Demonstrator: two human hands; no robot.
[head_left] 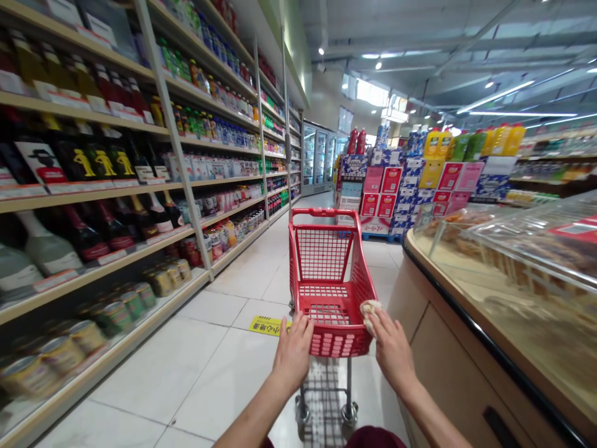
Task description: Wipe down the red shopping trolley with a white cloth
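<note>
A red plastic shopping cart [336, 341] stands right in front of me, its mesh basket holding nothing that I can see. My left hand [293, 351] lies at the near left corner of the basket, fingers stretched out and touching the rim. At the near right corner, my right hand [392, 348] has its fingers closed on a crumpled pale cloth [369, 311], which presses against the rim. Part of the cloth is hidden under the fingers.
Shelves [105, 264] of bottles and cans line the left side. A glass-topped food counter [448, 311] stands close on the right. Ahead are stacked drink cartons [377, 190] and glass-door fridges [316, 155]. A yellow floor sign [265, 325] marks the tiles left of the cart.
</note>
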